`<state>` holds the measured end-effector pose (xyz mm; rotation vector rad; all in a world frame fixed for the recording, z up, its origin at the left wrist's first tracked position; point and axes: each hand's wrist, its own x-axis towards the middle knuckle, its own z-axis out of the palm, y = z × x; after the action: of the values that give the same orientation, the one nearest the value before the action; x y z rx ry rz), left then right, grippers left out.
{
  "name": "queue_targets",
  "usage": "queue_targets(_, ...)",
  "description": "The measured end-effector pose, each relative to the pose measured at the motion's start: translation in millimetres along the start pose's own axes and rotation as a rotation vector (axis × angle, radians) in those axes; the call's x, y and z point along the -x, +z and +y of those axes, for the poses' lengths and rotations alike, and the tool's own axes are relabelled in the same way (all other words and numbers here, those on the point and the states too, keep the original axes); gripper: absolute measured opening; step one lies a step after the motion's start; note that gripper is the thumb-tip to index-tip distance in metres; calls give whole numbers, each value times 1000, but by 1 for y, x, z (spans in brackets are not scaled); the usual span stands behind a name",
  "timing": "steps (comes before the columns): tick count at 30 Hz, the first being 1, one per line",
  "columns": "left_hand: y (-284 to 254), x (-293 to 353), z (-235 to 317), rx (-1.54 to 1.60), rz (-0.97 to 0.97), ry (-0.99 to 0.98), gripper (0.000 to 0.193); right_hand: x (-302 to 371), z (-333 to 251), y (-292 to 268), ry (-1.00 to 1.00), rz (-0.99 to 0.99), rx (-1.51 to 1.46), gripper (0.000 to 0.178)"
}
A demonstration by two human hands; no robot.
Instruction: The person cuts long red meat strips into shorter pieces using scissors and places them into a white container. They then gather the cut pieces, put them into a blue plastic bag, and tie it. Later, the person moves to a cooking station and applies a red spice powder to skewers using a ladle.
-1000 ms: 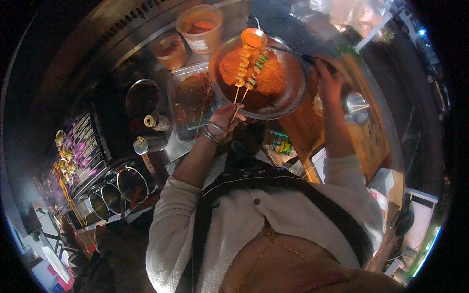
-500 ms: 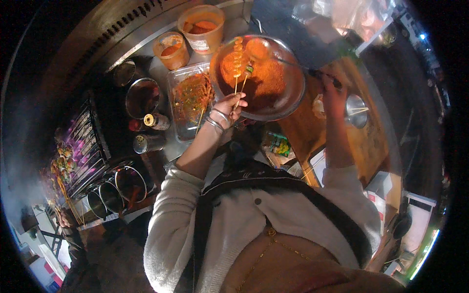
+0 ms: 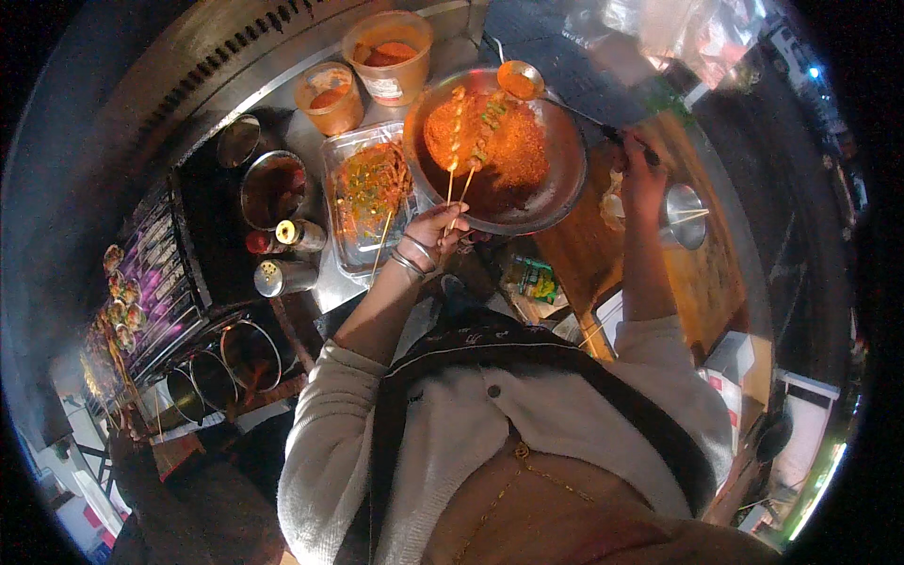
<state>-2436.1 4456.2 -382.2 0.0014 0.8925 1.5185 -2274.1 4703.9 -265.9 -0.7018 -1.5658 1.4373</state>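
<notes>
My left hand (image 3: 436,229), metal bangles at its wrist, is closed round the ends of two wooden skewers. One skewer (image 3: 457,141) carries a thin, curled orange food; the other (image 3: 488,130) bears green and browned pieces. Both point away from me over a wide metal bowl (image 3: 571,174) of orange-red seasoning powder. My right hand (image 3: 643,179) grips the dark handle of a ladle (image 3: 519,81). Its cup, with orange powder in it, hangs at the bowl's far rim, apart from the skewers. Whether the skewers touch the powder I cannot tell.
Left of the bowl lies a clear plastic tray (image 3: 352,252) with seasoned food and skewers. Two tubs (image 3: 414,71) of red seasoning stand behind it. Shakers (image 3: 285,277) and metal pots (image 3: 252,356) sit by a grill (image 3: 174,273) with food on it. A small metal bowl (image 3: 686,229) is right.
The ladle's cup has moved away from me, off the skewers toward the bowl's far rim, uncovering the green pieces. My left hand has drawn slightly nearer with both skewers.
</notes>
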Motion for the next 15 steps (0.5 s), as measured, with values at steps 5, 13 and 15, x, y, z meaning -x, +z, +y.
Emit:
queue_targets(5,4,-7,7,-94,178,96,17,4,-3,5,77,-30,-1,11)
queue_targets(13,11,-39,18,-251,324,330,7,30,1,2,-122,-91,323,13)
queue_targets(15,10,-40,16,-287,320,352,7,31,3,0,-79,-103,303,15)
